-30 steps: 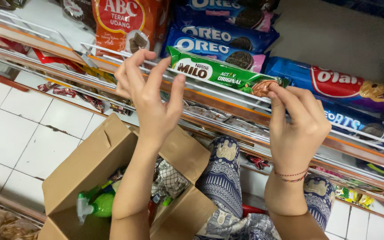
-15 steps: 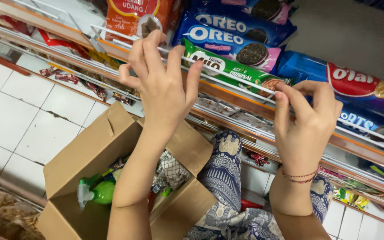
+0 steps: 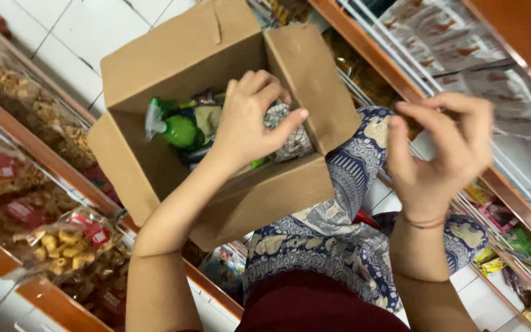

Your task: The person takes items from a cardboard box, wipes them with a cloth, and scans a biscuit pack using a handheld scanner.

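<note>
Fingers (image 3: pixel 278 98) curled over open box (image 3: pixel 155 178); rim clear.

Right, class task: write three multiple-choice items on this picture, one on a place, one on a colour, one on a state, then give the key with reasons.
1. Where is the left hand?
A. Over the open cardboard box
B. On the floor tiles
C. On the person's knee

2. What colour is the spray bottle in the box?
A. Red
B. Green
C. Black

3. What state is the right hand in?
A. Clenched round a packet
B. Flat on the shelf
C. Empty, fingers spread, raised beside the wire shelf rail

Key:
1 A, the hand reaches down into the box among the goods.
2 B, its body is bright green with a pale nozzle.
3 C, nothing lies between its fingers and it touches no shelf.
</note>
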